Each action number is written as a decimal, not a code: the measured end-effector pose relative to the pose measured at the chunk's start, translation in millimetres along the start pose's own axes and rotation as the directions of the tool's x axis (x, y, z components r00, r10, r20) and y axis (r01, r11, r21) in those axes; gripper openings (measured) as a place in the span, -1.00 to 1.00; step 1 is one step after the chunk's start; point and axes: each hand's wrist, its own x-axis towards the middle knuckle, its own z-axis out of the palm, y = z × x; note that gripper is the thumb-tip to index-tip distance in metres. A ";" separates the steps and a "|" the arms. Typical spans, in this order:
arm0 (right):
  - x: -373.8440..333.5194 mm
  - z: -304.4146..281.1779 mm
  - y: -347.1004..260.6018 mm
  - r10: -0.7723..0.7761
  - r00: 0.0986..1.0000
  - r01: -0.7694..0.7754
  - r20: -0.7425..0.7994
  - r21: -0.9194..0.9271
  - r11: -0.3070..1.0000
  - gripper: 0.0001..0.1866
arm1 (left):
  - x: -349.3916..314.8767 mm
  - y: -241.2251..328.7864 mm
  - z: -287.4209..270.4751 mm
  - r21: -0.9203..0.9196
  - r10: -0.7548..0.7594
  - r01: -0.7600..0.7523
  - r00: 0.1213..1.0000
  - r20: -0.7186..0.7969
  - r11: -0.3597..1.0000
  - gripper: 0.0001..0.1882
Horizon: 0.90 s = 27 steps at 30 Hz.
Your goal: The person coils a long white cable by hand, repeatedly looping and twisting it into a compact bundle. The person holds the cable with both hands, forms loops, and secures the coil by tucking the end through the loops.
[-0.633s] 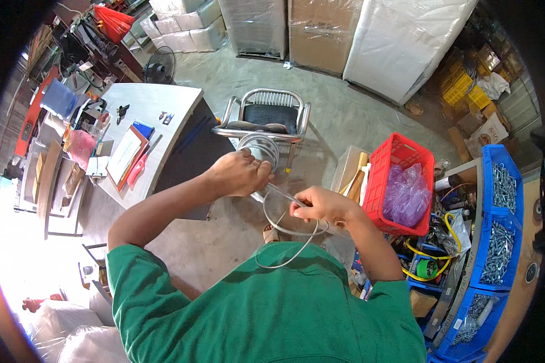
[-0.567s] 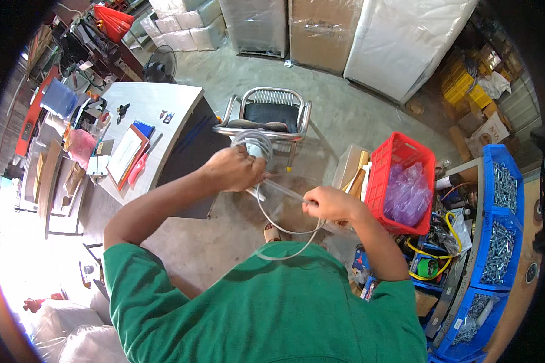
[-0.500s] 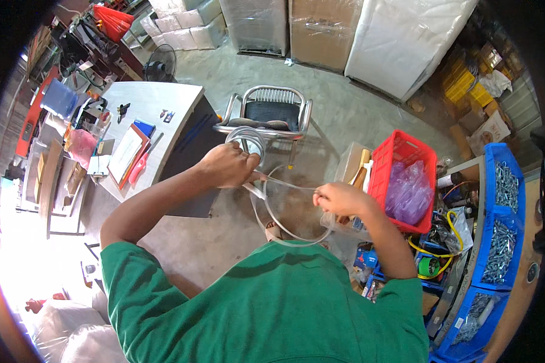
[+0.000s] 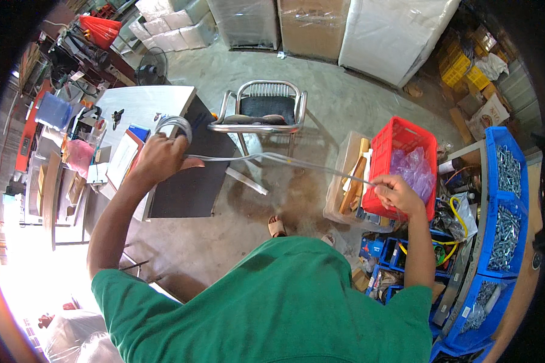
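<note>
My left hand (image 4: 162,158) is closed around a coiled pale grey cable (image 4: 186,126), whose loops stick up beyond my knuckles near the desk's edge. From that hand, two strands lying close together stretch almost level across to the right. My right hand (image 4: 398,195) pinches the cable's other end in front of the red crate. Between the hands the strands are nearly taut, with a slight wave near the left.
A metal-framed chair (image 4: 263,115) stands ahead. On the left is a desk (image 4: 181,100) with papers and tools. At right are a red crate (image 4: 378,163) holding purple plastic, a clear bin (image 4: 338,202) and blue trays (image 4: 487,245) of screws. Wrapped boxes (image 4: 315,27) line the back.
My hands have moved apart, the left toward the desk and the right toward the red crate. The loose hanging loops of cable have been drawn out into a nearly straight stretch.
</note>
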 end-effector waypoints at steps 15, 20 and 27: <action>112.2 42.2 5.6 0.008 0.779 0.573 -0.627 0.717 0.398 -0.64 | -10.0 157.7 41.4 -0.633 0.107 0.235 0.966 0.233 -0.738 -0.39; 158.1 113.6 -41.2 -0.036 0.943 0.327 -0.330 0.942 -0.069 -0.68 | 12.7 203.2 30.6 -0.305 0.071 0.107 0.989 0.128 -0.946 -0.45; 156.0 134.2 -32.5 -0.196 0.973 0.058 -0.119 0.956 -0.287 -0.64 | 9.3 199.8 18.0 -0.204 -0.022 0.000 0.994 0.106 -0.979 -0.45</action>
